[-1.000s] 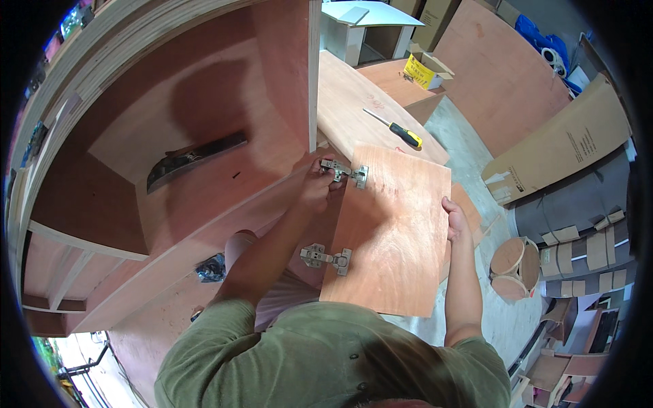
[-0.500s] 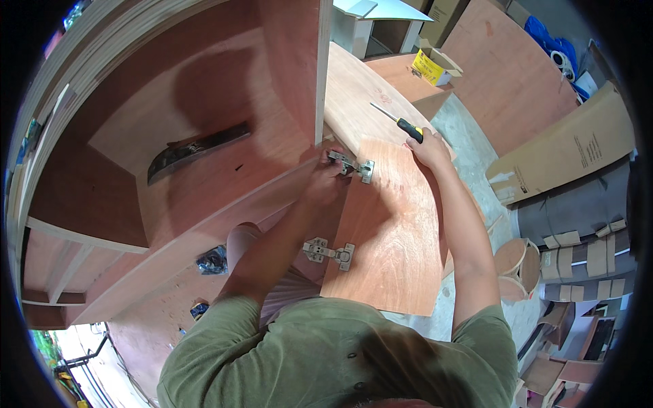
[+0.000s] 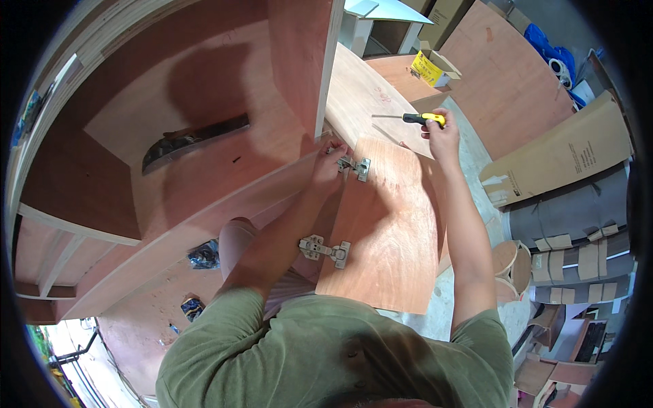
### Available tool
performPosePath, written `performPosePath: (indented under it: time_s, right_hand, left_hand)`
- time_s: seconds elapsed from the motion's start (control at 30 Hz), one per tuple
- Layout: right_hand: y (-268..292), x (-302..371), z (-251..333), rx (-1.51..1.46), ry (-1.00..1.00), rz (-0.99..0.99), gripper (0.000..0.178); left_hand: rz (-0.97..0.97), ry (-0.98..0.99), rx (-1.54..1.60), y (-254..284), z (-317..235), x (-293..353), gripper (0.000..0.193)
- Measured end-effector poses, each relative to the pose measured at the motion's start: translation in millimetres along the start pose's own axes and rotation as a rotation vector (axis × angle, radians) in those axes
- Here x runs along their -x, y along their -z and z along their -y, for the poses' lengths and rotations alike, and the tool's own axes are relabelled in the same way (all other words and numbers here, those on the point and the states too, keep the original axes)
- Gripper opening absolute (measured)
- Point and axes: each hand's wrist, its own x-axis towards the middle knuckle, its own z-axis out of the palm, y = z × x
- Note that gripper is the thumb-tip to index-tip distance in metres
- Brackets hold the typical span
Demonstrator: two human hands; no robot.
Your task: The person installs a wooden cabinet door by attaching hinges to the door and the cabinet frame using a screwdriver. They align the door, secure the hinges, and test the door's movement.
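Right forearm (image 3: 469, 238): stretched forward along the right side of the wooden panel (image 3: 391, 224); elbow low, wrist raised
Right hand (image 3: 443, 138): curled round the screwdriver (image 3: 412, 118), gripping the yellow end of the handle
Screwdriver: level across the view, shaft pointing left; seen against the pale board (image 3: 364, 78), just beyond the panel's far edge
Left forearm (image 3: 277, 228): angled forward, beside the panel's left edge
Left hand (image 3: 329, 164): fingers bent, pinching the outer end of the upper hinge (image 3: 362, 169), partly hiding it
Upper hinge: at the panel's far left corner, right beside the left fingertips
Lower hinge (image 3: 325, 251): on the same edge, nearer the body; jutting out leftward, untouched
Cabinet (image 3: 292, 75): open at left; holding a dark curved object (image 3: 196, 141) and a small dark piece (image 3: 237, 160)
Yellow carton (image 3: 428, 71): beyond the screwdriver, flaps raised; contents impossible to make out
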Motion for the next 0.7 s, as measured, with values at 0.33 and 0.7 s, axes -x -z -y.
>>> performPosePath:
  time_s: [0.33, 0.7]
  right_hand:
    - [1.5, 80.3, 92.8, -0.003, 0.151, 0.171, 0.018]
    - [-3.3, 89.8, 73.2, 0.129, 0.165, 0.115, 0.018]
  left_hand:
    - [0.042, 0.062, 0.256, -8.9, -4.1, -1.5, 0.007]
    - [-0.024, 0.060, 0.329, -6.4, 6.1, -7.0, 0.016]
